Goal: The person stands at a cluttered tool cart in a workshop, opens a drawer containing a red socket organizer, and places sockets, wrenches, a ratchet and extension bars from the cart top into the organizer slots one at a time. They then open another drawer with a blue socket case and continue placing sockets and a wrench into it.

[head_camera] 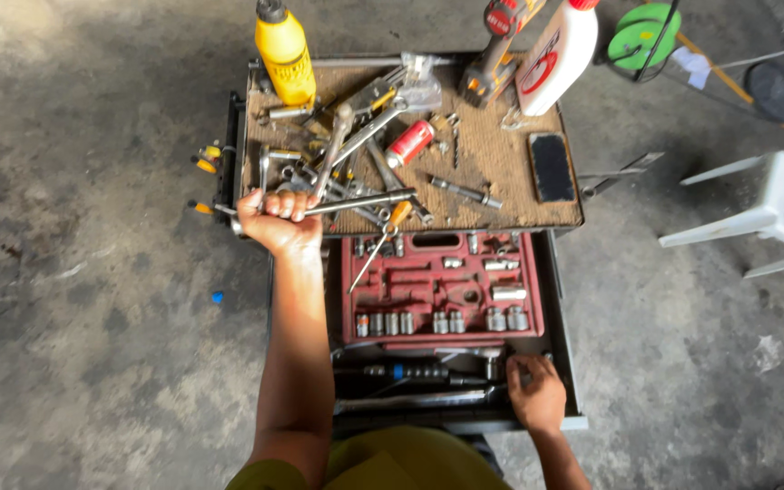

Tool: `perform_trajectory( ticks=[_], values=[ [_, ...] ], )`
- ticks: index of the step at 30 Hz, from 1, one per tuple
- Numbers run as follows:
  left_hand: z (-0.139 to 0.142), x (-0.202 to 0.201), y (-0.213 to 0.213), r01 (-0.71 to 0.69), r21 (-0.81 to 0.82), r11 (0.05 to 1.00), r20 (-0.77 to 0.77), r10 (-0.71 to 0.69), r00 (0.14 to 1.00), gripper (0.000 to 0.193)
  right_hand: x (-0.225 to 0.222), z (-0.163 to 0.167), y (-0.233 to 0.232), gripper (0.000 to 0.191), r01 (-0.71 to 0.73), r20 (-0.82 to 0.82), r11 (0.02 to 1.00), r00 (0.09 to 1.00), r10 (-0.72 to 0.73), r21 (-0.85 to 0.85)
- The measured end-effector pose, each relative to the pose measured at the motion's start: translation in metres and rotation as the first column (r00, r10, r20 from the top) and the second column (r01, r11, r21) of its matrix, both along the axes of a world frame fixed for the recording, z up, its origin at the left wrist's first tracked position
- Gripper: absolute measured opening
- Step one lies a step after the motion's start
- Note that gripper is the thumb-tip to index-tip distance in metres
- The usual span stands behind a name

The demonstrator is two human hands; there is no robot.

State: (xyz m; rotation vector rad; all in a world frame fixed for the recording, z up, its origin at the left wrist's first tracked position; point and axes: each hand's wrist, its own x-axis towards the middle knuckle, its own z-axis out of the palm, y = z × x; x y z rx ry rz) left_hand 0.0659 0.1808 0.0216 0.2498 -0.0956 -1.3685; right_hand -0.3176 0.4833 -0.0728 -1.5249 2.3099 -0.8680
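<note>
My left hand [276, 220] is closed around a long metal bar tool [365, 200] at the front left edge of the cart top [501, 172], among a pile of wrenches [338, 150]. Down in the open drawer [563, 345], my right hand [534, 388] rests at the near right corner, its fingers on a metal tool next to a black-handled ratchet [419, 372]. Whether it grips anything is unclear. A red socket set tray [442, 286] with several sockets lies in the drawer between my hands.
On the cart top stand a yellow bottle [285, 50], a white bottle [555, 54], a small red can [409, 142] and a black pad [552, 167]. A white plastic chair [773, 213] is at the right. A green reel [644, 32] lies beyond. Concrete floor surrounds the cart.
</note>
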Motion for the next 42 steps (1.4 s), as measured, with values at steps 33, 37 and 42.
perform_trajectory(
  ticks=[33,37,42],
  values=[
    [0.069,0.005,0.059,0.201,-0.281,0.939,-0.135,-0.245,0.960,0.040,0.146,0.077,-0.040,0.053,-0.125,0.851,0.920,0.350,0.391,-0.371],
    [0.089,0.059,0.038,0.038,-0.452,0.891,-0.096,-0.091,0.991,0.039,0.128,0.070,-0.009,0.055,-0.227,0.719,0.931,0.592,0.365,-0.286],
    [0.117,0.127,0.052,0.006,-0.591,0.807,0.150,0.103,0.983,0.049,0.077,0.061,-0.015,0.051,-0.209,0.396,0.964,0.881,0.259,-0.166]
  ],
)
